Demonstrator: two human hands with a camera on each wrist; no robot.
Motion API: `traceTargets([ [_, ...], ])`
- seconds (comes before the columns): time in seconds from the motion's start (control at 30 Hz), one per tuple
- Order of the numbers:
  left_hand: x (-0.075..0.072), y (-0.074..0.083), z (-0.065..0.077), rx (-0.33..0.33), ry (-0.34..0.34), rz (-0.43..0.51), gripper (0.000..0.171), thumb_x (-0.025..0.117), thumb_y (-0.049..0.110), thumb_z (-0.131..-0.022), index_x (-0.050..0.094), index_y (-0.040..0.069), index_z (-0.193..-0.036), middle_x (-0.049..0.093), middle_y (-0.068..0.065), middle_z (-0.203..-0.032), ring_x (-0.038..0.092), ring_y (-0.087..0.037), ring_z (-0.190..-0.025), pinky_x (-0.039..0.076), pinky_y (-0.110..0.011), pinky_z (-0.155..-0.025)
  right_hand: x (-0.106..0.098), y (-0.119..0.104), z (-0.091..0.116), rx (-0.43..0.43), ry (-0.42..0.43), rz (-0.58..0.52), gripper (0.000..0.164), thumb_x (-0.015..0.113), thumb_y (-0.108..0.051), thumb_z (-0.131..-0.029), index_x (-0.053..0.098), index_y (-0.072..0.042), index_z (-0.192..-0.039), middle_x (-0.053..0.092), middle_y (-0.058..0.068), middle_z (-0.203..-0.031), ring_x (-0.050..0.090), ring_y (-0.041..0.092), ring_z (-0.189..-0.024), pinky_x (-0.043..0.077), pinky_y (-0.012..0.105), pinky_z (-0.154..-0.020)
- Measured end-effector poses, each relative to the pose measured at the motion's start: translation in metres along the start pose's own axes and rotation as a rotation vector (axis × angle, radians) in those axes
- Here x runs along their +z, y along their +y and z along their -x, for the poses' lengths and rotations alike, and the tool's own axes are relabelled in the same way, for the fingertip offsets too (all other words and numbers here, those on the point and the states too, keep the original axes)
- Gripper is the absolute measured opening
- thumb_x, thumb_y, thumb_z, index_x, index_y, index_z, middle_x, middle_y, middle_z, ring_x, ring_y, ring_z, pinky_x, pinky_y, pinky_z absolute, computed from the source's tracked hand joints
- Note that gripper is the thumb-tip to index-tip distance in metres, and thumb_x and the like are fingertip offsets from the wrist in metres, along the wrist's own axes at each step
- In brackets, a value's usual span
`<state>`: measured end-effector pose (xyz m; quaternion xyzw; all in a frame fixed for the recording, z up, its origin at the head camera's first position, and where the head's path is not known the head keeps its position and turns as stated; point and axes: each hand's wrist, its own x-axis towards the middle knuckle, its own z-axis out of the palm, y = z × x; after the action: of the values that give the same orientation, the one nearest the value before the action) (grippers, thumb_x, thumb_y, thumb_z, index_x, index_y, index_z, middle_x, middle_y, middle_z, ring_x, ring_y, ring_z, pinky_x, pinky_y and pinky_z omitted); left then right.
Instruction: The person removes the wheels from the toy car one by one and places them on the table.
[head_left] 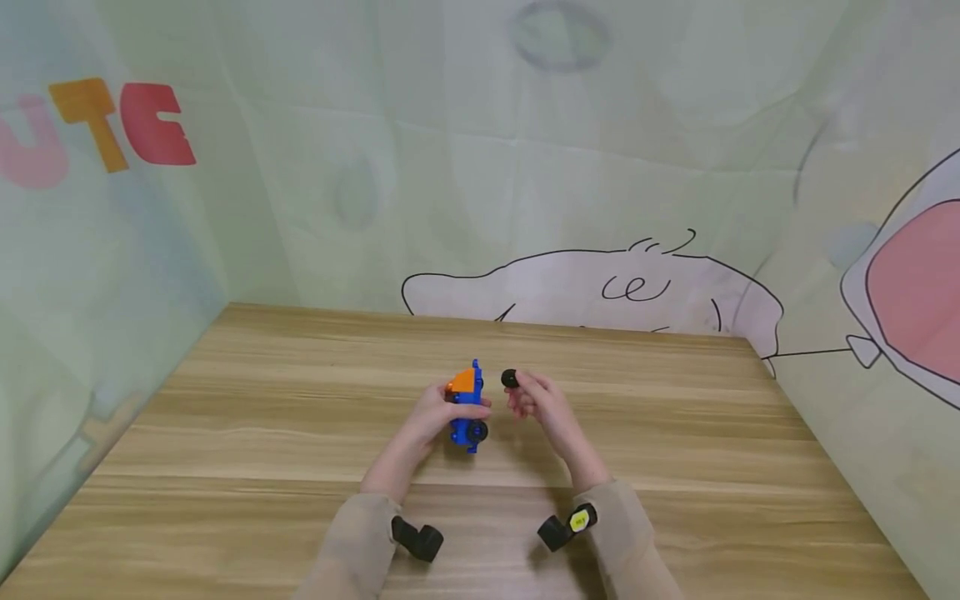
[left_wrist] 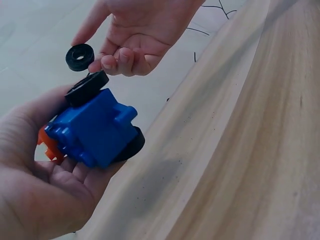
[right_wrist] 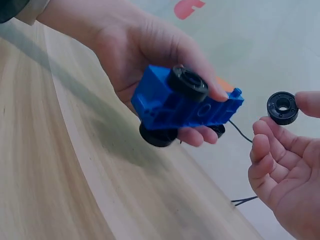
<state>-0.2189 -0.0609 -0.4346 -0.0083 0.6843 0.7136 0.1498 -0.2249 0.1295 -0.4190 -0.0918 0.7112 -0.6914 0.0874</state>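
Observation:
A blue toy truck [head_left: 467, 425] with an orange part [head_left: 463, 382] is gripped in my left hand [head_left: 432, 414], thumb on one side and fingers on the other. In the right wrist view its underside faces the camera, with black wheels [right_wrist: 188, 83] fitted and a blue stub [right_wrist: 237, 93] at the far end. My right hand [head_left: 543, 408] pinches a loose black wheel [right_wrist: 282, 108] between thumb and fingertip, its centre hole showing. This loose wheel is held just right of the truck in the head view, apart from it. Both hands are above the table.
The wood-grain table [head_left: 300, 467] stretches around both hands. Behind it hangs a pale printed cloth [head_left: 465, 192] with cartoon drawings and letters, meeting the table's back edge. Black wrist cameras [head_left: 427, 543] sit on both sleeves.

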Motion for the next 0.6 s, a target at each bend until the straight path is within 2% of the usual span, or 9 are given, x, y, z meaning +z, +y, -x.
traceTargets([
  [0.13,-0.001,-0.001,0.0,-0.014,-0.009,0.019,0.05,0.074,0.01,-0.083,0.054,-0.005,-0.126,0.073,-0.016,-0.107,0.069,-0.02,-0.095,0.044,-0.048,-0.107,-0.004,0.003,-0.002,0.0,0.049,0.077,0.038,0.047,-0.024,-0.101,0.058,0.013,-0.106,0.058,-0.001,-0.076,0.052,0.009,-0.066,0.046,0.022,-0.065],
  [0.3,-0.003,-0.003,-0.001,-0.037,-0.011,0.059,0.05,0.073,0.01,-0.084,0.051,-0.006,-0.127,0.073,-0.015,-0.106,0.07,-0.018,-0.09,0.049,-0.043,-0.102,-0.007,0.008,-0.003,-0.008,0.102,0.236,0.034,0.053,-0.026,-0.099,0.061,0.006,-0.107,0.062,0.006,-0.084,0.054,0.014,-0.073,0.047,0.026,-0.071],
  [0.43,-0.004,-0.004,-0.001,-0.046,-0.025,0.101,0.052,0.072,0.01,-0.084,0.049,-0.007,-0.127,0.073,-0.016,-0.105,0.071,-0.018,-0.087,0.054,-0.039,-0.095,-0.009,0.011,-0.004,-0.04,0.131,0.384,0.028,0.061,-0.023,-0.095,0.064,0.003,-0.104,0.063,0.009,-0.085,0.054,0.015,-0.075,0.047,0.026,-0.068],
  [0.6,-0.004,-0.005,-0.002,-0.055,-0.02,0.119,0.055,0.072,0.01,-0.085,0.045,-0.007,-0.13,0.072,-0.016,-0.106,0.072,-0.019,-0.088,0.053,-0.041,-0.096,-0.012,0.021,-0.008,-0.071,0.145,0.563,0.025,0.067,-0.023,-0.091,0.065,0.0,-0.097,0.062,0.008,-0.083,0.053,0.015,-0.074,0.044,0.025,-0.065],
])
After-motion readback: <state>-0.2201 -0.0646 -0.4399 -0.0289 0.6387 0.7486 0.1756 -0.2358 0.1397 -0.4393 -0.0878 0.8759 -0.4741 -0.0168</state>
